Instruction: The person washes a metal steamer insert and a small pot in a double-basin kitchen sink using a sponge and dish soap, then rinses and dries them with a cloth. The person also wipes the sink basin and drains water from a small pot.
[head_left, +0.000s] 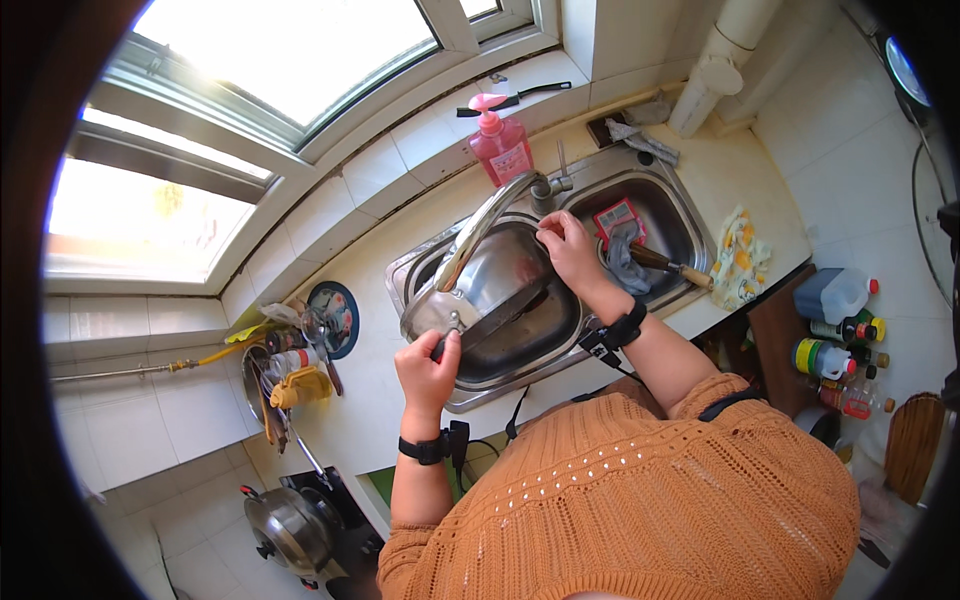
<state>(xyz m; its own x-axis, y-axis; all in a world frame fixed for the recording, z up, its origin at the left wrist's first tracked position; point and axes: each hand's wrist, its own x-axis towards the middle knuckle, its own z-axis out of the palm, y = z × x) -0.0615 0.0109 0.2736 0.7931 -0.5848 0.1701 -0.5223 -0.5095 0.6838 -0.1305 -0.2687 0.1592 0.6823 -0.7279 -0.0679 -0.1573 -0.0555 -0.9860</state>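
A stainless steel pot is tipped on its side over the left basin of a double sink. My left hand is closed around the pot's dark side handle, close to a riveted metal plate. At the pot's other end, the curled fingers of my right hand pinch its edge; what lies under the fingertips is partly hidden. Above the pot arches a chrome faucet, its spout end in front of the pot's wall. Whether water runs cannot be made out.
The right basin holds a grey cloth, a pink-edged packet and a wooden-handled brush or utensil. A pink pump bottle stands behind the faucet. Left are a round patterned mat and a yellow-lidded jug; a lidded pot sits lower left.
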